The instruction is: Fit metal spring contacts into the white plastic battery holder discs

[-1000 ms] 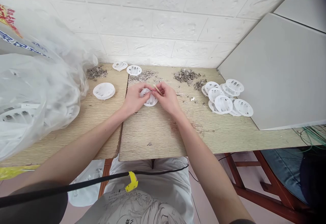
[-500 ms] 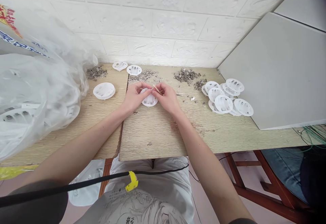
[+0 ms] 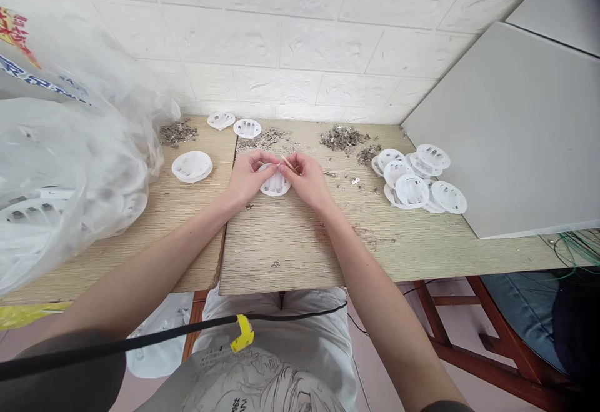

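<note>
Between my hands, on the wooden table, is a white round plastic battery holder (image 3: 275, 185) with metal contacts in its slots. My left hand (image 3: 248, 179) grips its left edge with thumb and fingers. My right hand (image 3: 307, 179) is closed around a thin pale stick-like tool (image 3: 289, 164), its fingertips at the holder's far edge. Both sets of fingertips meet there, hiding what lies between them. A slim metal end (image 3: 330, 173) shows just right of my right hand; whether it belongs to the tool I cannot tell.
Small metal contacts (image 3: 344, 139) lie heaped near the wall, with another pile (image 3: 262, 139) left of it. Battery holders (image 3: 412, 191) are stacked at right beside a grey panel (image 3: 506, 130). More holders (image 3: 192, 167) lie at left by a large plastic bag (image 3: 79, 168). A black cable (image 3: 187, 329) crosses in front.
My hands and the battery holder stay in nearly the same place. Only a slight shift of the fingertips at the holder's far edge shows.
</note>
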`<state>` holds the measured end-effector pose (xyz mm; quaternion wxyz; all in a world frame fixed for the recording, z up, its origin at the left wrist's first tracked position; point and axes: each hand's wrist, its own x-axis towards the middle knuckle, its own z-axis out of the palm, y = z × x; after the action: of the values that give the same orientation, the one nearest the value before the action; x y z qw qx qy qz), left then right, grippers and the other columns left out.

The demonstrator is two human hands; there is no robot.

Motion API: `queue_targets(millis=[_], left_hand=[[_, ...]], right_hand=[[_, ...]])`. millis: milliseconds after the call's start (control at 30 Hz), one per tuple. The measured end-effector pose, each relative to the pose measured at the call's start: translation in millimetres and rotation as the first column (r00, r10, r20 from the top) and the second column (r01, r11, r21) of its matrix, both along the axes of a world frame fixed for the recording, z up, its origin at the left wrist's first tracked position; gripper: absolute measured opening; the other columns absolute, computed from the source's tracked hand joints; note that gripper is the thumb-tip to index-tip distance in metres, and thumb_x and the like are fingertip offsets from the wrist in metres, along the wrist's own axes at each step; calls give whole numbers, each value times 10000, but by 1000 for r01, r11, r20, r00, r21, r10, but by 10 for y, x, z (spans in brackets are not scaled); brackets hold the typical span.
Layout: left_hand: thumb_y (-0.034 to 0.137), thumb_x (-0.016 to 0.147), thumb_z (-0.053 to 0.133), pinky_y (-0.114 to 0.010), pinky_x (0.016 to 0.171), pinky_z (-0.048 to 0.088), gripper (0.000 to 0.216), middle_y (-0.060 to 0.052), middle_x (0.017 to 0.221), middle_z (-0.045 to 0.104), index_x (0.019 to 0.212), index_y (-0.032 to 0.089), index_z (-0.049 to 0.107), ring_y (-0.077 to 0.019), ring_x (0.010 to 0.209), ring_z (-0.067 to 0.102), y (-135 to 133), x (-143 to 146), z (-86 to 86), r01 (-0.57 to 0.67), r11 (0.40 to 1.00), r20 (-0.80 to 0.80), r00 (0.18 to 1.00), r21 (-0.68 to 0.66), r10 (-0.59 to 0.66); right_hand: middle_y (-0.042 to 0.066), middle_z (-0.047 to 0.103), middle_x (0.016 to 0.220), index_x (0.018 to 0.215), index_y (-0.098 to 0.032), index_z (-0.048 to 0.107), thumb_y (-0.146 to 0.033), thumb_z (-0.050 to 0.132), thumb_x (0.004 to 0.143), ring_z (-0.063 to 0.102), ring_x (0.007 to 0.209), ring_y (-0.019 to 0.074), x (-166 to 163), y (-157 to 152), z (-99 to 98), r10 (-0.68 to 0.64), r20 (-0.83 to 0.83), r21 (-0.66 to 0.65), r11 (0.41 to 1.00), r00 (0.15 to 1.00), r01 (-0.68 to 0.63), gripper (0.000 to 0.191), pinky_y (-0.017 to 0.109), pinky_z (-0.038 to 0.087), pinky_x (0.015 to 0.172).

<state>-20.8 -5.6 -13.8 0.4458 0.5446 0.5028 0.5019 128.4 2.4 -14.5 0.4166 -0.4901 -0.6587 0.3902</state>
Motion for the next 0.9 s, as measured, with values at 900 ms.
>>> queue_targets(millis=[900], left_hand=[[202, 717, 689, -287, 651, 511, 127, -13, 810, 663, 808, 201, 600, -156, 743, 635, 7, 8, -21, -10, 996, -128, 991, 93, 22]], right_hand=[[-20, 508, 652, 676, -189, 522, -328, 663, 795, 442, 626, 117, 33, -14, 16, -9, -18, -117, 993, 1000, 7, 230, 275, 332, 578]])
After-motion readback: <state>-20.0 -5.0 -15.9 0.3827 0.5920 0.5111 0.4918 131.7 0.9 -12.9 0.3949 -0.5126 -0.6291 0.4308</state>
